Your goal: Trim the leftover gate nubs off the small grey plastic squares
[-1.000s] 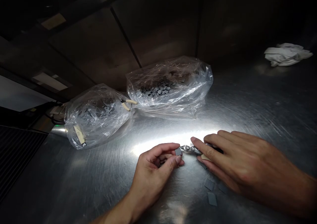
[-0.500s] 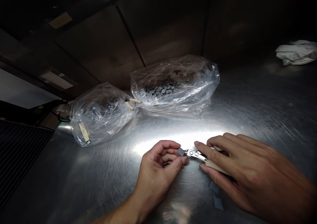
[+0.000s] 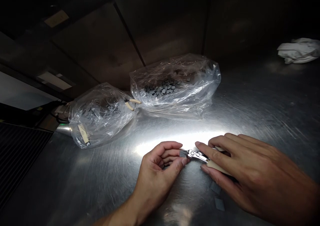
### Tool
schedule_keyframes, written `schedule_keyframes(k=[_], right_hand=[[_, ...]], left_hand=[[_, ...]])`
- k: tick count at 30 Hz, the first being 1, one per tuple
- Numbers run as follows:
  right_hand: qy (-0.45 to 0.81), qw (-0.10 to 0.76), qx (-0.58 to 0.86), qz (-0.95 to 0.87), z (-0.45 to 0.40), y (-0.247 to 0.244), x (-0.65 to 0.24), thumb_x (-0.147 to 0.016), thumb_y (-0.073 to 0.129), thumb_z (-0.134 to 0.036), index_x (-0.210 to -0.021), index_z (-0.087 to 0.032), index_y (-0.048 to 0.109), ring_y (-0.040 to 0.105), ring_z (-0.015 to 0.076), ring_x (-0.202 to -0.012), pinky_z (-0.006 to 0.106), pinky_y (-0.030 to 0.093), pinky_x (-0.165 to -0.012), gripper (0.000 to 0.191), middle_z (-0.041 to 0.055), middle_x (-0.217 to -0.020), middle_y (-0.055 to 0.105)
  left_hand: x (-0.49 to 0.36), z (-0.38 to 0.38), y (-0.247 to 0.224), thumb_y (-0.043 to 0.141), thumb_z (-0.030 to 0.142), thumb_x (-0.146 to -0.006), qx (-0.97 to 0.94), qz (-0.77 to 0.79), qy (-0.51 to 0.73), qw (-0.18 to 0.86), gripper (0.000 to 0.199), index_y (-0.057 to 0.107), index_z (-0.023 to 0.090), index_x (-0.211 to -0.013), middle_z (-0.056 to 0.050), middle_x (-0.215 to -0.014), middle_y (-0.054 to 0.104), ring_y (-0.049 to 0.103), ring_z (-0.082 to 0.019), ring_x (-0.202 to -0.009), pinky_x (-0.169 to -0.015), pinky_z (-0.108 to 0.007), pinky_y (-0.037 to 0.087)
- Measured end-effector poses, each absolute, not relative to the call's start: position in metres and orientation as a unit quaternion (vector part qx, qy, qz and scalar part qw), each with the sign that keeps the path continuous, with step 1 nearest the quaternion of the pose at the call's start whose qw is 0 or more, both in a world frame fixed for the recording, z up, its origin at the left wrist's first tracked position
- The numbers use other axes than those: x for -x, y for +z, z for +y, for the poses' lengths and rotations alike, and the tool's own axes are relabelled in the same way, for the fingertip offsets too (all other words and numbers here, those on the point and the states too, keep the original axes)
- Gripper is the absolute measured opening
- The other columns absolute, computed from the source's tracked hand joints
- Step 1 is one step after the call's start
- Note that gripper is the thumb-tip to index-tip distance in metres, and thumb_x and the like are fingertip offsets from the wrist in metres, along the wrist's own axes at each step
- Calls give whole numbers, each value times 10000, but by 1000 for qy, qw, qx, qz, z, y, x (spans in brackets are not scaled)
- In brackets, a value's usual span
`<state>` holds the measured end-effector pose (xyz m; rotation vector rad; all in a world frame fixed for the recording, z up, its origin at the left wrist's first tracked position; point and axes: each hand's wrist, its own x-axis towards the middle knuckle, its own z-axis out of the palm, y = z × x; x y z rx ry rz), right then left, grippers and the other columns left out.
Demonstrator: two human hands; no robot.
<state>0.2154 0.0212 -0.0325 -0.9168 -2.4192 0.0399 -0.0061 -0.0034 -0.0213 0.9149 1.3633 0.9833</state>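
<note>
Grey chip point(image 3: 183, 153) is sitting pinched in left hand point(image 3: 155, 172), right hand point(image 3: 252, 167) is gripping pliers point(image 3: 196, 154) at it, loose chips point(image 3: 219, 204) lying beside, bagged chips point(image 3: 167, 87) beyond.

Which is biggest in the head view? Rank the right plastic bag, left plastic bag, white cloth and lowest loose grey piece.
Largest to smallest, as they look:
1. Right plastic bag
2. Left plastic bag
3. White cloth, its visible part
4. Lowest loose grey piece
</note>
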Motion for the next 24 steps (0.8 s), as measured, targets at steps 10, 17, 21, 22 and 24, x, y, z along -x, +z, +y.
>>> schedule_keyframes(k=[10,17,21,22,24], right_hand=[[-26,262,340,-903,21,-29,-214,-1035,520,-246,-1238,-164,669,635,248,-842,398,391,-728,265,79,-966,688],[1,270,329,-905,23,-30,-215,-1032,519,-229,-1202,-156,654,611,216,-781,379,383,-698,229,62,-929,665],[4,273,326,-905,24,-31,-215,-1039,516,-230,-1222,-151,645,613,213,-776,378,393,-700,237,63,-933,665],[4,273,325,-905,24,-30,-214,-1040,516,-231,-1225,-150,645,613,212,-775,377,392,-698,239,62,-934,665],[4,270,325,-906,24,-30,-214,-1043,516,-232,-1220,-153,648,614,209,-775,376,389,-694,234,57,-932,663]], left_hand=[[6,-5,-24,876,278,-738,-394,611,403,555,255,746,173,-930,-40,-855,783,726,-167,-823,-797,-267,576],[6,-4,-24,885,262,-724,-388,614,406,555,247,740,176,-905,-28,-831,780,728,-162,-803,-783,-259,570],[6,-4,-24,879,256,-734,-393,610,407,555,231,740,180,-903,-23,-821,780,728,-157,-795,-779,-253,568],[6,-4,-24,878,253,-735,-394,609,408,554,230,741,181,-906,-22,-823,781,728,-156,-794,-777,-252,568],[7,-5,-25,876,245,-736,-397,607,411,553,224,744,181,-906,-21,-831,782,728,-156,-795,-778,-252,570]])
